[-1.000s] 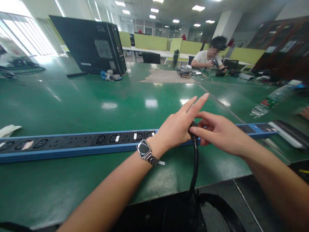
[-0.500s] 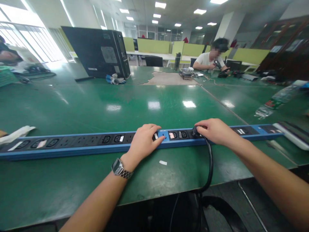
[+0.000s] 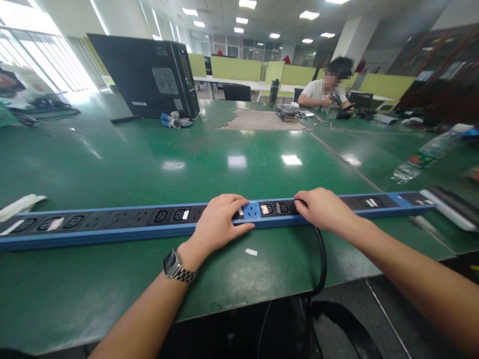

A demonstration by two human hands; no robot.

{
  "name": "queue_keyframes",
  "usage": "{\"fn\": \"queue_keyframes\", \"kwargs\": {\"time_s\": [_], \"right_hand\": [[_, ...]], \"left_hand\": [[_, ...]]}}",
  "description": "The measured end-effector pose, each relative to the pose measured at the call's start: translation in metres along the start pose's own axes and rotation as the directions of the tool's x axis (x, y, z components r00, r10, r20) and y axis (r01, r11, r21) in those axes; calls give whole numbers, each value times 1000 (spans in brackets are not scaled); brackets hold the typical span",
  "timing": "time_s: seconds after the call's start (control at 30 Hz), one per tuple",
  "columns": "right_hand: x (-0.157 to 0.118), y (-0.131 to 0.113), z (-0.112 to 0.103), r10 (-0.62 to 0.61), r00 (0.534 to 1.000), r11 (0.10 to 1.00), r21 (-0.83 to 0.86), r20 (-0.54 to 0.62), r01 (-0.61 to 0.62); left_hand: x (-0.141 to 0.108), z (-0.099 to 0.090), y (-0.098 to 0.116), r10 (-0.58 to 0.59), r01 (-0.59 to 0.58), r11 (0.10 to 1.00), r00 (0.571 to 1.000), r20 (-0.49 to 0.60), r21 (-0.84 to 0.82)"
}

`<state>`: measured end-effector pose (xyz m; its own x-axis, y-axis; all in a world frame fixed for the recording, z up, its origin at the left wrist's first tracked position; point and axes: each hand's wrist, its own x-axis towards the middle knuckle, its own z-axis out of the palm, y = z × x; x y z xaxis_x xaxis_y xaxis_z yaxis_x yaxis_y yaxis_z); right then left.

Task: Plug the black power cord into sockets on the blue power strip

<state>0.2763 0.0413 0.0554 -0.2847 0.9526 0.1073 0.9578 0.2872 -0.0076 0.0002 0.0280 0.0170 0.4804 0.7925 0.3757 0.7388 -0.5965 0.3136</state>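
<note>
A long blue and black power strip (image 3: 142, 230) lies across the green table. My left hand (image 3: 219, 222) grips it near the middle, thumb on the near side and fingers over the far side, just left of a blue socket (image 3: 252, 210). Farther right, my right hand (image 3: 322, 208) is closed round a black plug at the strip; the plug is mostly hidden by the fingers. A thick black cable (image 3: 322, 262) hangs from it over the table's front edge.
A black computer case (image 3: 149, 77) and gloves (image 3: 175, 119) stand at the back left. A plastic bottle (image 3: 424, 155) lies at the right. Across the table (image 3: 209, 149) sits a person (image 3: 318, 93). A white scrap (image 3: 251, 252) lies near the front edge.
My left thumb has slid off the strip's top to its near side. My right hand has shifted slightly left and now covers the plug more.
</note>
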Motion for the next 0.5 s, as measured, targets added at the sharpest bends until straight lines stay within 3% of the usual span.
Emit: {"fn": "queue_keyframes", "kwargs": {"time_s": [0.1,0.2,0.27,0.37,0.43,0.5], "right_hand": [[-6,7,-13,10,998,994,111,-64,-3],[-18,23,-30,110,977,980,186,-184,-75],[-24,29,-33,147,981,971,209,-125,-119],[-22,20,-22,157,987,971,176,38,-161],[-15,7,-15,171,984,981,87,47,-174],[-9,-1,-20,160,987,987,27,13,-160]], "left_hand": [[0,2,1,-13,12,998,1000,17,66],[-1,3,2,-18,16,996,1000,21,93],[0,3,4,-25,23,994,999,20,103],[0,3,5,-36,33,993,999,19,114],[0,4,5,-28,26,993,999,18,118],[0,4,5,-21,19,992,1000,14,122]]}}
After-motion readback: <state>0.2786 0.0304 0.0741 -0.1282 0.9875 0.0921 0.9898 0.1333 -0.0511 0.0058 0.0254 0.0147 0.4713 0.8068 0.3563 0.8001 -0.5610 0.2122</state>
